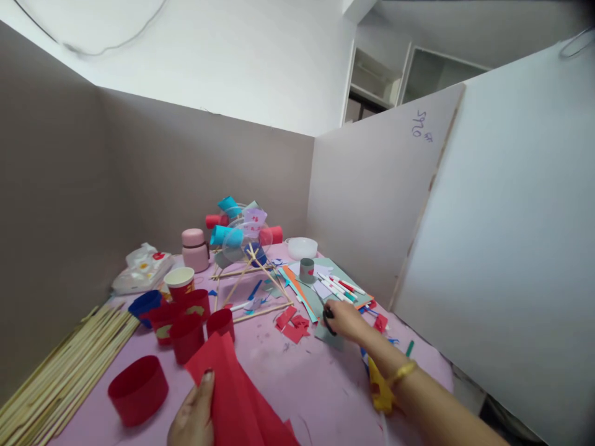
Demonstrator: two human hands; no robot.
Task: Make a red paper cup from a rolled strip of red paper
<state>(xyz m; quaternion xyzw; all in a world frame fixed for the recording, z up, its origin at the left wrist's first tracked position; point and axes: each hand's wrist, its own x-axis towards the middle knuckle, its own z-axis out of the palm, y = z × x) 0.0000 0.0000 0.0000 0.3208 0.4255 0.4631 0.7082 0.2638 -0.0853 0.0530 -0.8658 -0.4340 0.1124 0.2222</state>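
The left hand (191,414) is closed on a folded piece of red paper (235,396), its thumb laid flat over the near left edge and the other fingers mostly hidden beneath. The red paper's long axis slants from its far left corner down toward the near right, and this hand is much the nearer to it. The right hand (346,320) is well apart from the red paper, beyond it and to its right, its fingers curled round the black handle of what look like scissors (329,317). The blades cannot be made out, so their angle to the paper is unclear, as is whether the scissors rest on the tabletop (297,378) or are lifted. From the scissors, the red paper lies back toward the body and to the left.

Beyond the red paper and a little to its right are red scraps (292,325); farther the same way stand a grey paper ring (307,270) and a loose row of markers (337,288). Straight beyond the red paper rises a stick frame (253,269) bearing coloured tubes. Just beyond its far left corner is a small red ring (220,323); a larger red ring (138,393) sits to the paper's left, with a bundle of sticks (69,371) farther left. To the paper's right, a yellow piece (382,393) lies partly behind the right forearm.
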